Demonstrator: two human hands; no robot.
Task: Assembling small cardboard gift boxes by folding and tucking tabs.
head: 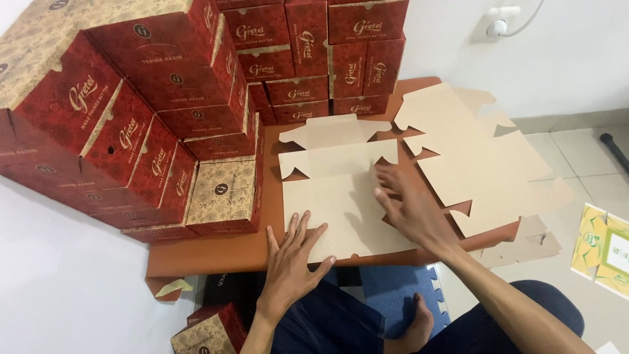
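Both hands press flat on an unfolded box blank [341, 196]: the left hand [293, 255], fingers spread and gripping nothing, rests palm-down on the blank's near edge, while the right hand [406, 206], also open with fingers splayed, lies across its right side and holds nothing. The blank sits plain brown side up in the middle of the counter [216, 252], a low orange-brown surface, its top flaps and notched tabs spread out and no wall raised yet; judging by that, the folding of this piece has barely begun. Just to its right a loose pile of blanks [485, 160] waits, equally flat, some hanging past the counter's far corner and one lying lower, by the floor. To the left and behind, a wall of finished boxes [131, 118], red with tan patterned lids, stands stacked several rows high, so a large share of the work appears done. One more box [209, 331] sits on the floor by the person's knee, and yellow-green printed sheets [606, 252] lie on the tiles at far right.
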